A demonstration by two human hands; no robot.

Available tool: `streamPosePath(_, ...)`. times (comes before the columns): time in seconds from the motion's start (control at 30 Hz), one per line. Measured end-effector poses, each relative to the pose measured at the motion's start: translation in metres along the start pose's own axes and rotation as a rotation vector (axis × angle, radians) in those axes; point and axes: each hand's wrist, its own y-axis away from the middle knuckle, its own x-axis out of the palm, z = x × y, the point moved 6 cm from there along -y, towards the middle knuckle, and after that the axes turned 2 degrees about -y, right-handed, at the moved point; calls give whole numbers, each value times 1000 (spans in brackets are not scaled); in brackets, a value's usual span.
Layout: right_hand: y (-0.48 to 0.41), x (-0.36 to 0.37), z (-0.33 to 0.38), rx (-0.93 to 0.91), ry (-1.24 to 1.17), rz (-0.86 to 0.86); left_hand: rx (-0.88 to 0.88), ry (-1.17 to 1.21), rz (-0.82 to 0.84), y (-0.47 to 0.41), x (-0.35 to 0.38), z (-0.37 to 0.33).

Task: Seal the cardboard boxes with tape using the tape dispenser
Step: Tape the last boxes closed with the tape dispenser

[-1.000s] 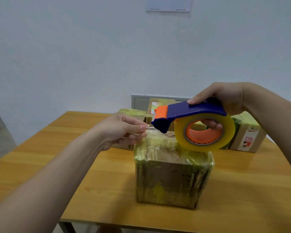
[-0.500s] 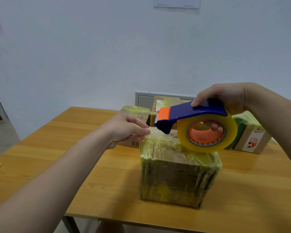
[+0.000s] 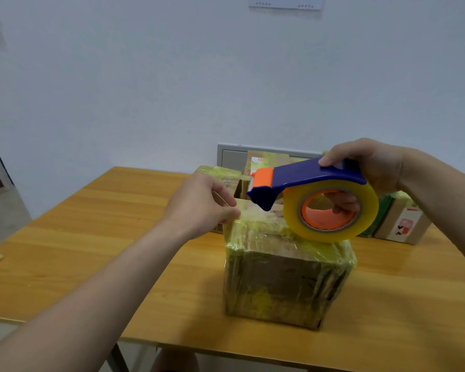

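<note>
- Head view: the right hand (image 3: 365, 167) grips the tape dispenser (image 3: 306, 179). Its thumb is on the blue top and its fingers curl through the orange middle of the tape roll (image 3: 371, 213).
- The left hand (image 3: 199, 202) pinches the loose tape end (image 3: 243, 208) between thumb and fingers, just beside the dispenser's orange nose.
- The roll sits just over the top of the box (image 3: 285, 280), which stands near the front of the table (image 3: 91, 237) (it is already wrapped in lots of shiny yellow tape).
- A second ago the left hand held the tape end higher up. Now it is down at the box's far left top edge. I think the tape is about to stick there, and then the dispenser can pull across the top.
- More boxes (image 3: 220, 174) wait at the back. One has a white label (image 3: 407, 229) with red and black marks, too small to read. The paper (image 3: 285, 2) on the wall (image 3: 226, 76) is too small to read too.
</note>
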Motion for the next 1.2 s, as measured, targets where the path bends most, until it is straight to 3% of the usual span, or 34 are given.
streamPosePath(0.1, 2, -6, -4, -55, -60, -48, 56, -100, -72, 1, -2, 0)
streamPosePath(0.27, 1, -7, -13, -73, -125, -70, -122, 485, 38, 7, 24, 31)
streamPosePath(0.33, -1, -5, -18, -92, -150, -99, -168, 610, 1, 10, 33, 44)
streamPosePath(0.53, -6, 4, -22, -132, -171, 78, -145, 884, 20, 19, 44, 47)
streamPosePath(0.6, -4, 4, -22, -132, -182, 86, -52, 711, -47, 16, 36, 42)
streamPosePath(0.7, -1, -7, -25, -123, -231, -36, 190, 198, -138, 10, 19, 22)
streamPosePath(0.8, 2, -13, -28, -136, -245, -123, 322, -131, 85, 15, 25, -3)
streamPosePath(0.93, 4, -12, -31, -122, -310, -226, 316, -499, 361, 34, 49, -16)
streamPosePath(1.2, 4, -6, -41, -134, -346, -415, 268, -775, 367, 23, 61, -30)
